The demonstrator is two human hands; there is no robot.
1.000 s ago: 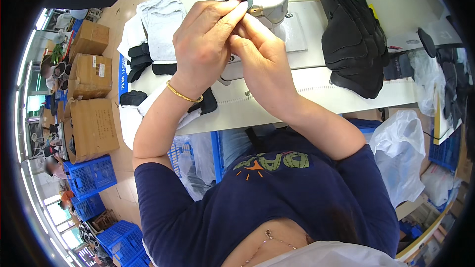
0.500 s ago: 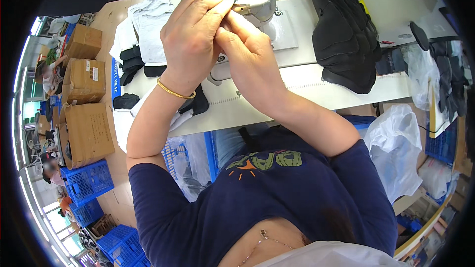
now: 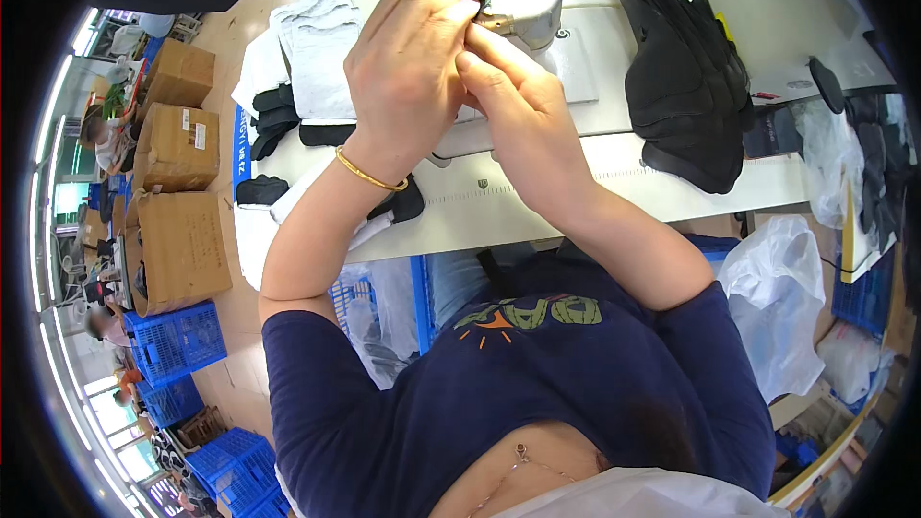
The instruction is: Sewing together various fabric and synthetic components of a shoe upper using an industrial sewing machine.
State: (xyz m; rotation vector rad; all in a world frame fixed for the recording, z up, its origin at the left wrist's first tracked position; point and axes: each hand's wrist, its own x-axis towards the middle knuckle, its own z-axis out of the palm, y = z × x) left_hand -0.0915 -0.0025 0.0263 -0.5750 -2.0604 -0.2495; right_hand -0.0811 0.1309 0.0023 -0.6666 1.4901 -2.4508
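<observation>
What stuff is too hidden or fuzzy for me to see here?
All in the head view:
- Whatever is between the fingertips of the left hand and right hand: hidden by the fingers.
- The machine's top: cut off by the upper edge.
- How many black pieces: they overlap.
- Far people's doings: too small, blurred.

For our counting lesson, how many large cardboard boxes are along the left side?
3: the far box, the middle box and the near box, in a row. Others may be hidden.
</observation>
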